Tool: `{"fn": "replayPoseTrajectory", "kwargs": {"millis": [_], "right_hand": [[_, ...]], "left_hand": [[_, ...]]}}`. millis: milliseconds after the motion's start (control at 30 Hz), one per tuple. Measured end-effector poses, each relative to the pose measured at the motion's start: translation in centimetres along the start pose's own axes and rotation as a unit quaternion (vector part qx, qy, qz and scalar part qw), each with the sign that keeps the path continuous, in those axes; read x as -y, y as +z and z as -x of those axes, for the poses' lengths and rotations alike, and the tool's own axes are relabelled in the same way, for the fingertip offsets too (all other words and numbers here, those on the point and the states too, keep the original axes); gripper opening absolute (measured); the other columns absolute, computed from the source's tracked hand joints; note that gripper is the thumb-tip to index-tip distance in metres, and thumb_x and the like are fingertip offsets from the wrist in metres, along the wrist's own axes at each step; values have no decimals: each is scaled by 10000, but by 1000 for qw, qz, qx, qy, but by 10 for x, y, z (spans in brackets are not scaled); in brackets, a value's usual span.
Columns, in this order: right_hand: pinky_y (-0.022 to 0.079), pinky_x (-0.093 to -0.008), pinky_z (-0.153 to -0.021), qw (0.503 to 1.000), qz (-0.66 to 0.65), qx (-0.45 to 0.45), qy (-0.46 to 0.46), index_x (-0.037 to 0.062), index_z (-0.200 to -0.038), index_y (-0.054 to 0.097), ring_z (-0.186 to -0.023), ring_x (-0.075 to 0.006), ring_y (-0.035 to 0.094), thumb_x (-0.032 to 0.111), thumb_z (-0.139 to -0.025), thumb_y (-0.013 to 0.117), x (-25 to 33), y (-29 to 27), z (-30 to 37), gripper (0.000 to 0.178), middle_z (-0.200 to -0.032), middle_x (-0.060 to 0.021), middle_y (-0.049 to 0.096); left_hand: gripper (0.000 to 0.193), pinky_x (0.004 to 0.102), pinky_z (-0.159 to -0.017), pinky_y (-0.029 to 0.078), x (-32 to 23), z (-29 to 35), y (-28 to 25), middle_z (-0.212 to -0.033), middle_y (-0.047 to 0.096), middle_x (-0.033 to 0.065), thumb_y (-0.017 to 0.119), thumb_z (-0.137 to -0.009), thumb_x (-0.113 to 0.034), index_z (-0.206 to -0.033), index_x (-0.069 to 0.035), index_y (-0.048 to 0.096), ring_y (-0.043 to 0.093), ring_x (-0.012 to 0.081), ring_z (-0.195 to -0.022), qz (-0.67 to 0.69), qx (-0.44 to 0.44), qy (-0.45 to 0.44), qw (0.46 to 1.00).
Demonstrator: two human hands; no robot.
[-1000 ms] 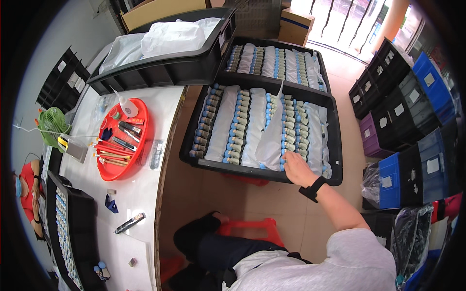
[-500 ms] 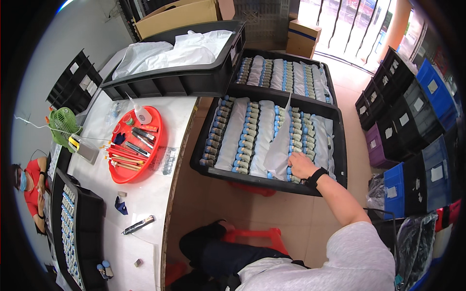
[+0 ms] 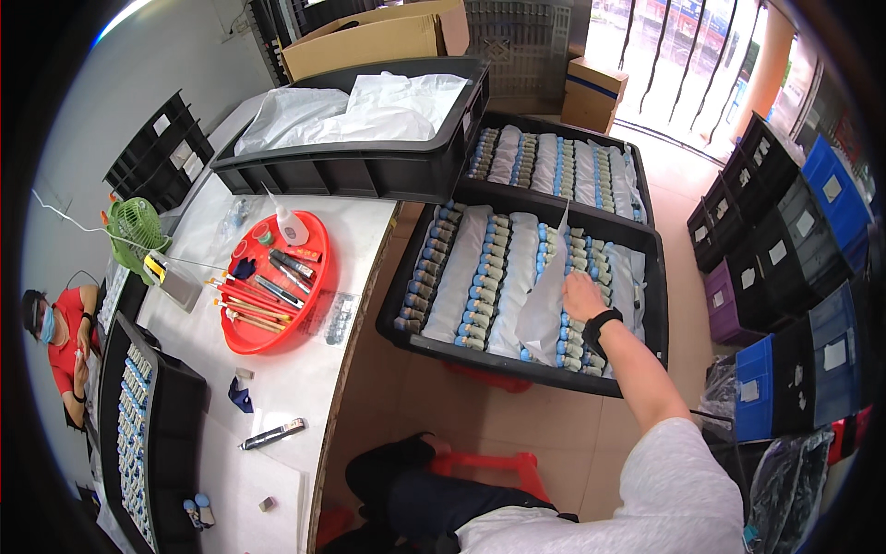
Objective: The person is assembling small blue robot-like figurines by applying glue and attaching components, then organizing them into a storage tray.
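My right hand [image 3: 581,297], with a black band on its wrist, reaches into the nearer black crate [image 3: 434,349]. Its fingers curl down onto a row of small blue-topped figurines [image 3: 574,254], and their tips are hidden, so what they hold cannot be made out. Just left of the fingers a white sheet [image 3: 546,309] stands up out of the crate, one corner raised. Other figurines [image 3: 484,282] lie in rows, with white padding strips [image 3: 459,275] between them. My left hand does not show.
Behind lies another crate of figurines [image 3: 526,162]. On the white table at left are a red tray [image 3: 251,343] of brushes and pens, a marker [image 3: 272,434] and a large black crate [image 3: 341,175]. Stacked bins [image 3: 757,374] line the right. A person in red [image 3: 69,342] sits far left.
My right hand has moved along the figurine row, away from the crate's near edge. The white sheet still stands beside it. The whole view has shifted slightly.
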State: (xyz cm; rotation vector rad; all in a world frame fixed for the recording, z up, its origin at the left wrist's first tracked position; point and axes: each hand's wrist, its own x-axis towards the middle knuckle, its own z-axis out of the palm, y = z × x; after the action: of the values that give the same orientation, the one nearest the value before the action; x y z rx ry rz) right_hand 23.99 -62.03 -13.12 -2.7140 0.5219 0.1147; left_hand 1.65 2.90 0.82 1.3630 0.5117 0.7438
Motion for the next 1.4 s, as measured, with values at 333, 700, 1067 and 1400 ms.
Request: {"fn": "replayPoseTrajectory", "kwargs": {"millis": [333,700,1067,1400], "right_hand": [[334,-491,-893,996,9,-51,68,29,-1004,530,-1180,-289,363,160,-801,426,-3,-7,-47,263,-1248,-130,414],[389,-447,-828,982,-89,-157,63,61,-936,531,-1022,-309,491,93,-744,484,-24,-21,-85,200,-1052,-137,538],[377,-382,-889,964,-118,-200,-127,24,-1176,426,-1046,-354,473,125,-815,471,-29,-32,-17,377,-1105,-205,508],[468,-266,-441,940,-328,-20,89,78,-1360,148,-489,-141,565,75,-707,581,33,-66,65,784,-742,-118,602]], "left_hand": [[169,286,-790,442,-4,4,6,-948,551,121,458,-875,-38,-1021,40,493,531,190,-865,-19,-43,1,999],[178,279,-765,440,-3,5,10,-932,557,101,473,-875,-77,-990,49,525,525,177,-847,-193,-48,32,980],[173,277,-772,433,-2,2,10,-928,549,105,458,-879,-66,-1005,43,505,522,177,-838,-60,-38,7,997],[185,279,-724,450,1,2,1,-896,564,105,462,-882,-90,-1000,43,513,538,183,-793,-189,-32,65,979]]}}
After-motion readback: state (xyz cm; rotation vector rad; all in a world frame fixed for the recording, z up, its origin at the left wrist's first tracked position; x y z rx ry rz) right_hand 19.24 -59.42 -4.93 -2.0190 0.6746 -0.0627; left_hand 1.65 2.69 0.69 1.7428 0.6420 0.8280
